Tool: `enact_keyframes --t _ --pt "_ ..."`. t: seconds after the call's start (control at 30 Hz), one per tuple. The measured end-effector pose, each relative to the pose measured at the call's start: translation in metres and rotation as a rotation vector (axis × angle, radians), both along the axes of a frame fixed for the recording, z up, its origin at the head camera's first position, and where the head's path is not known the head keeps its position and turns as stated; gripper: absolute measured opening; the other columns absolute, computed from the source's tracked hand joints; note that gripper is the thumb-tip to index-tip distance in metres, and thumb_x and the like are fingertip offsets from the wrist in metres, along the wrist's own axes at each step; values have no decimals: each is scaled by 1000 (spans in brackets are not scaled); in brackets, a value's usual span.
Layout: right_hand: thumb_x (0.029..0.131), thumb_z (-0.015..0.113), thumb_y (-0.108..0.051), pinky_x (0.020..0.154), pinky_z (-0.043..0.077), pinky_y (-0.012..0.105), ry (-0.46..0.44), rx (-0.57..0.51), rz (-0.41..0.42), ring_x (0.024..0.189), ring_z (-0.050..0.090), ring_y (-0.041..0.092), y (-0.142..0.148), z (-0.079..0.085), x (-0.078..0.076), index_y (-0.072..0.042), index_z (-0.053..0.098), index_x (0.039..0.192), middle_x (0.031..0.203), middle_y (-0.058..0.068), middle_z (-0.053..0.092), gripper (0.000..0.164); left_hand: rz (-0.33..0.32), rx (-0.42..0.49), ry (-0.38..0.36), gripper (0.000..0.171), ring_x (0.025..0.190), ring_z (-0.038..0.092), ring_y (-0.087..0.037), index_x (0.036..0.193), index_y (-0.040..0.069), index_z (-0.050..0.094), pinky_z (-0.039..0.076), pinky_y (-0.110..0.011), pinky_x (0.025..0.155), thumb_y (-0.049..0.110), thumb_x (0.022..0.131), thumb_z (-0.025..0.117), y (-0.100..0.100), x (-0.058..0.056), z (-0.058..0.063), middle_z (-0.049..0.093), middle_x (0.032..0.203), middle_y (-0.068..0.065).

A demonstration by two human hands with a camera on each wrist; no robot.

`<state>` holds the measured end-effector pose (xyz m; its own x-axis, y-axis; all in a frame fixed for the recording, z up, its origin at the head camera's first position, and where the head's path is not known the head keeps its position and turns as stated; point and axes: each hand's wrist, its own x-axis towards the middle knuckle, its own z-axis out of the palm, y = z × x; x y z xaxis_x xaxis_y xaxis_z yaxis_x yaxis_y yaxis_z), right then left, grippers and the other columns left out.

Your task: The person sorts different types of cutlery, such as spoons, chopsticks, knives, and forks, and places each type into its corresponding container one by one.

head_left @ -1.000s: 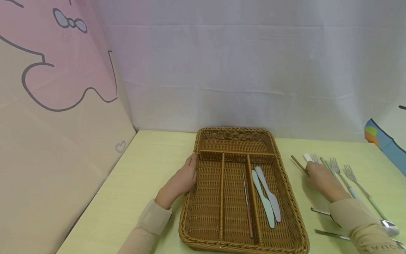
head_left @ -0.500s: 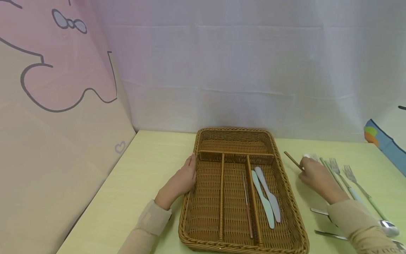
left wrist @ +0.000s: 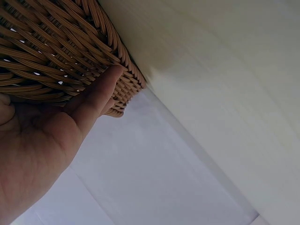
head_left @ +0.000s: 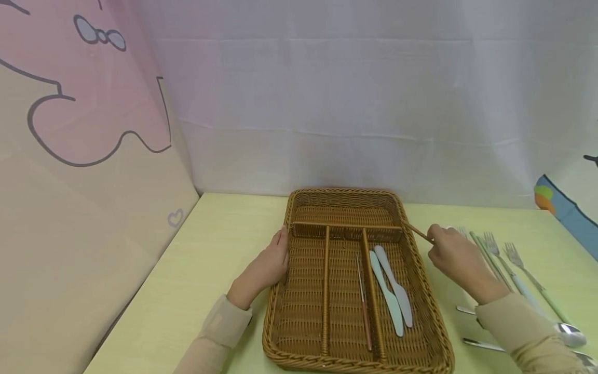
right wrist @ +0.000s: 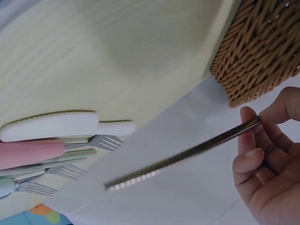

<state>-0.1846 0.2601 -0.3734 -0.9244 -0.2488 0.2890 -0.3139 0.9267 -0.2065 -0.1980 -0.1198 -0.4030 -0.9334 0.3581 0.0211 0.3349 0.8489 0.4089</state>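
What changes now is the place of the thin brown stick [right wrist: 187, 151]: half a second ago its front end is apart from the basket, and at this moment it reaches the right rim of the wicker basket [head_left: 343, 190], as the head view shows it — whether it really touches, I cannot tell. For the work this means, in my judgement, that the stick is already lifted from the table [head_left: 201, 259] and brought near, but it lies in no compartment yet. The right hand [head_left: 455, 257] grasps it by one end, pinched between thumb and fingers. The left hand [head_left: 263, 267] keeps its place: its fingers lie rather straight against the outer left wall, not clenched, and I suppose they steady it.

Now I count. There is one basket with four compartments: one across the far end, three lengthwise. In the right one lie the mint knife [head_left: 386, 293] and the grey knife [head_left: 394, 285], two together. In the middle one is a thin silver-and-copper piece [head_left: 364, 307] — single or a pair, I cannot say. On the table are three forks [head_left: 541, 289], one white knife [right wrist: 51, 126], two spoons [head_left: 571, 334] partly hidden by the right sleeve [head_left: 518, 322], and green sticks [head_left: 488, 258], whose number is not clear
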Motion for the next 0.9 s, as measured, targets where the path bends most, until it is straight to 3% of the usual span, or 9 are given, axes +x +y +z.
enact_keyframes --t 0.17,0.47,0.9 --pt "75 52 4 37 27 22 81 50 33 59 44 18 -7 2 2 -2 54 90 70 8 59 16 0 1 1 52 120 45 -40 143 -9 8 47 -42 93 12 99 26 0 0 -2 18 146 -29" --pt "67 56 6 36 15 15 353 119 149 59 39 14 -20 3 7 -9 57 87 68 0 57 25 4 0 -2 53 123 41 -41 143 -9 7 45 -44 96 13 99 26 -1 0 -2 18 146 -30" --pt "64 57 5 41 16 17 428 138 229 62 37 14 -40 6 11 -13 57 83 70 -1 57 26 4 -2 -1 53 125 39 -40 144 -8 7 43 -44 98 13 99 25 0 -1 -2 18 147 -29"
